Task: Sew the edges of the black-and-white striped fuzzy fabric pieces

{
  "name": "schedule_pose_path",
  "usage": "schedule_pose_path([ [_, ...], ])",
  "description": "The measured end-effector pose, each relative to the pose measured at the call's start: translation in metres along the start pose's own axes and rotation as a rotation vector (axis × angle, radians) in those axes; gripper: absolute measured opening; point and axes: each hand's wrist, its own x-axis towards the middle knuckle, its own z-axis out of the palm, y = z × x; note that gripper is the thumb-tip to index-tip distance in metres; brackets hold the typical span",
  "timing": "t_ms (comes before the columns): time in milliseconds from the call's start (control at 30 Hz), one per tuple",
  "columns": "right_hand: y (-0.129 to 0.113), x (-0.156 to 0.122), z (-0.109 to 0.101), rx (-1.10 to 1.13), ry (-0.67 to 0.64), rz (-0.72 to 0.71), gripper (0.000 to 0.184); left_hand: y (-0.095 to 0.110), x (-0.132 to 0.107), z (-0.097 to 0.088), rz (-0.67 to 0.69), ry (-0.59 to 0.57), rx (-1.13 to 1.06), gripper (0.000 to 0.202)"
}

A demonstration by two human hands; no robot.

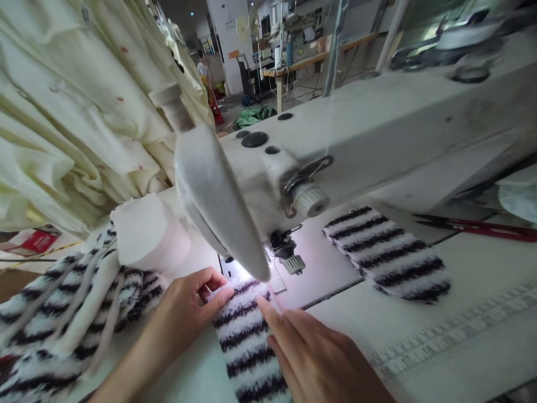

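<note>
A fuzzy black-and-white striped strip [251,341] lies flat under both hands, its long axis running from the person straight ahead toward the needle [282,251] of the sewing machine [377,140], its far end just past the fingertips. The left hand [191,305] pinches the strip's left edge, fingers curled narrow on it; the right hand [310,358] lies flat with its forefinger pressing the right edge, nearer the needle (both hands touch the strip). Beyond the right fingers the table [419,324] lies bare up to a second striped piece [388,254] and red scissors [482,226]; left of the left fingers sits a heap of striped pieces [62,313].
</note>
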Motion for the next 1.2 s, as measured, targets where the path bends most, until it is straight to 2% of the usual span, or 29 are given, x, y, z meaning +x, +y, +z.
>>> schedule_pose_path([
  [67,0.001,0.000,-0.003,-0.011,-0.007,0.025,0.038,-0.002,-0.002,-0.002,0.058,0.050,0.079,0.024],
  [200,0.001,0.004,-0.014,-0.032,0.004,0.029,0.037,0.006,-0.016,-0.002,0.371,0.430,0.325,0.019],
  [233,0.001,0.005,-0.016,-0.057,0.021,0.001,0.040,0.010,-0.022,0.002,0.453,0.481,0.347,0.018],
  [267,0.001,0.005,-0.017,-0.087,0.044,-0.030,0.044,0.014,-0.027,0.007,0.534,0.485,0.356,0.020],
  [333,0.002,0.005,-0.015,-0.154,0.077,-0.079,0.051,0.021,-0.036,0.021,0.674,0.418,0.379,0.029],
  [400,0.003,0.002,-0.009,-0.205,0.069,-0.099,0.054,0.022,-0.040,0.034,0.742,0.350,0.428,0.038],
  [500,0.004,0.001,0.000,-0.270,0.065,-0.111,0.056,0.019,-0.037,0.043,0.706,0.321,0.447,0.044],
  [700,0.001,0.013,0.009,-0.274,0.135,-0.024,0.055,0.013,-0.026,0.040,0.670,0.375,0.435,0.049],
  [833,0.000,0.012,0.012,-0.275,0.151,-0.011,0.056,0.009,-0.024,0.045,0.669,0.382,0.407,0.048],
  [967,0.006,0.007,0.012,-0.247,0.078,-0.057,0.056,0.008,-0.022,0.043,0.681,0.345,0.363,0.045],
  [1067,0.016,0.014,0.000,-0.058,-0.004,-0.057,0.054,0.012,-0.025,0.027,0.664,0.285,0.258,0.036],
  [1200,0.033,0.029,-0.023,0.196,-0.197,-0.166,0.047,0.014,-0.037,0.004,0.508,0.176,0.054,0.012],
])
